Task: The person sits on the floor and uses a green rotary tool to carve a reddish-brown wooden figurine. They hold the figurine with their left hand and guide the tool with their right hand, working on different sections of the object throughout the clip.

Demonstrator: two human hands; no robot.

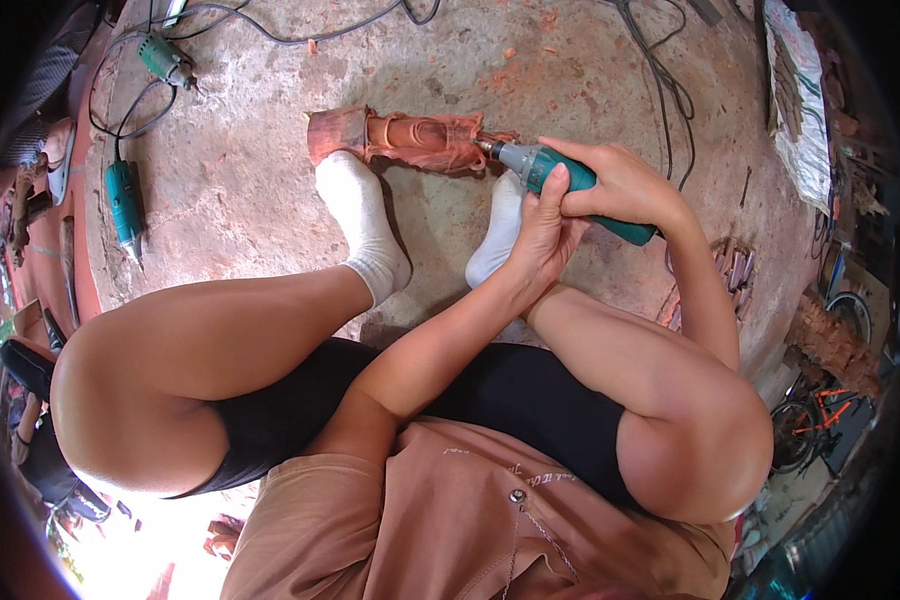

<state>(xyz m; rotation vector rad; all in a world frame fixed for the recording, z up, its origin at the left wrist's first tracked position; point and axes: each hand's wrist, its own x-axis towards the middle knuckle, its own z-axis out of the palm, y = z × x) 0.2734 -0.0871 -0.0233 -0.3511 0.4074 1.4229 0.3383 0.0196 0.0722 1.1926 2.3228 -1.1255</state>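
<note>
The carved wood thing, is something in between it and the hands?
Yes: the teal rotary grinder. The left hand and right hand both hold it, its tip at the right end of the wood carving. Nothing else visible stands between.

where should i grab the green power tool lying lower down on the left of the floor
Probably the middle of the green body, from above and slightly from its right, the side toward the socked feet. It lies lengthwise, with its narrow tip pointing roughly back toward the person and its cord at the far end, so a mid-body grip should avoid both.
</note>
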